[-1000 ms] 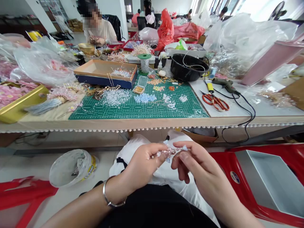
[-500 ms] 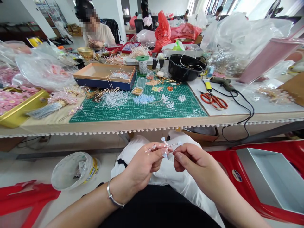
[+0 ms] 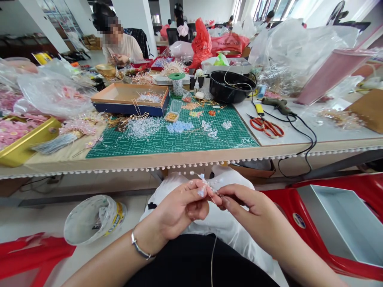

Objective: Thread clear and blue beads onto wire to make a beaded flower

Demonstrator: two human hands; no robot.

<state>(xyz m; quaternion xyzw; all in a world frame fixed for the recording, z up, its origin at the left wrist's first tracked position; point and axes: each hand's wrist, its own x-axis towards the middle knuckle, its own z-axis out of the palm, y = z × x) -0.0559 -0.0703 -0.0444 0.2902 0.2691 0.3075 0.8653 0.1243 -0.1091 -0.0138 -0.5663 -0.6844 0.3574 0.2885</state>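
Over my lap, my left hand pinches a beaded flower sprig between thumb and fingers. The sprig has clear beads and pale blue petals; its lower part is hidden by my fingers. Close against it, my right hand is closed, thumb and forefinger pinching thin wire at the sprig's base. A long fine wire hangs down in front of my black top. On the green cutting mat ahead lie blue petals, clear beads and a small box of gold beads.
A blue-sided box, a black bowl, red-handled scissors and a glue gun are on the table. A white bucket stands at lower left, a grey box on a red stool at right. Another person sits across.
The sprig has turned in my fingers and my hands have come closer together. A long wire now dangles below them. The view has shifted slightly.
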